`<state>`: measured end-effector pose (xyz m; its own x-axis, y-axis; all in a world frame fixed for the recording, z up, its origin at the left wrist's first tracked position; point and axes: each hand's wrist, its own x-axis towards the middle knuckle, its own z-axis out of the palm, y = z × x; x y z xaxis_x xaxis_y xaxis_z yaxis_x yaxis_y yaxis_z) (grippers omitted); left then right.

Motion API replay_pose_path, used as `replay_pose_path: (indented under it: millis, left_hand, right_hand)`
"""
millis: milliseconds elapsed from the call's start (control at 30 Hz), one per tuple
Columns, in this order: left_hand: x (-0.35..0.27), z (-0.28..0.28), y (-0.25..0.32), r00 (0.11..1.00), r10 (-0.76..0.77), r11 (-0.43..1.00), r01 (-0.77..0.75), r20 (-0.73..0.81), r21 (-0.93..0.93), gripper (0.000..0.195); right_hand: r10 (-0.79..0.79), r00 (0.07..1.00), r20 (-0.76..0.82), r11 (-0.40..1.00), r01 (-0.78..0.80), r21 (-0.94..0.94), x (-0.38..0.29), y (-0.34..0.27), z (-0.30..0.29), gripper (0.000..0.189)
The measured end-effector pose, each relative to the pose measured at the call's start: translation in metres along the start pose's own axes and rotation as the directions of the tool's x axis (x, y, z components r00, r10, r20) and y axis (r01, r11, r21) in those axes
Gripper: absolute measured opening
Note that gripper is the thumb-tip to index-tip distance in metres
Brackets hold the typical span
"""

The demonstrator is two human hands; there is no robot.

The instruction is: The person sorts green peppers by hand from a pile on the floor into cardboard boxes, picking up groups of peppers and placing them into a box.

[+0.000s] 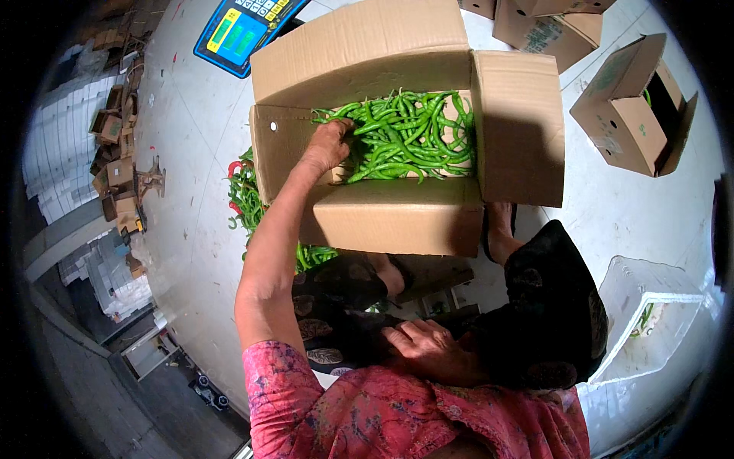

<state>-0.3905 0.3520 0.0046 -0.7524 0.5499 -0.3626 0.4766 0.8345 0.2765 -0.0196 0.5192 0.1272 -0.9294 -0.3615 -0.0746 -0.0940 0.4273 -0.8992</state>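
Green chili peppers (395,143) lie heaped in an open cardboard box (395,221) in front of me. My left hand (330,146) reaches into the box at the left end of the heap. Its fingers curl around a few peppers whose stems stick out to the left; the fingertips are partly hidden. Low over my lap, my right hand (424,347) rests with bent fingers against the dark patterned trousers (327,321). Its palm side is hidden, and I see nothing in it.
A digital scale (243,34) stands behind the box at the left. More green and red peppers (246,195) lie on the floor (195,241) beside the box. Another open carton (631,115) and a white foam box (648,321) are at the right.
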Motion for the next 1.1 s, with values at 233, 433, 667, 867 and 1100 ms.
replay_pose_path:
  millis: [233,433,667,867,1100]
  left_hand:
    - [-0.009,-0.011,0.041,0.939,0.252,0.966,-0.230,0.236,-0.114,0.044]
    - [-0.048,-0.054,0.008,0.995,0.103,0.974,-0.103,-0.010,-0.201,0.026]
    - [-0.118,-0.115,0.015,0.955,-0.275,0.849,0.189,-0.108,-0.493,0.016]
    - [-0.178,-0.114,-0.013,0.829,-0.509,0.598,0.149,-0.230,-0.787,0.016]
    - [-0.221,-0.087,-0.055,0.689,-0.713,0.566,0.459,-0.128,-0.685,0.019]
  right_hand:
    - [0.020,1.000,0.015,0.999,-0.020,0.048,0.004,0.003,-0.003,0.036]
    - [0.008,0.999,0.053,0.996,-0.013,0.092,0.005,0.004,-0.003,0.037]
    - [-0.015,1.000,0.014,0.995,0.014,0.097,0.007,0.003,0.002,0.036]
    - [0.011,0.999,0.053,0.991,-0.018,0.132,0.010,0.002,0.000,0.036]
    - [-0.010,1.000,-0.008,0.985,0.011,0.170,0.015,0.005,-0.002,0.032]
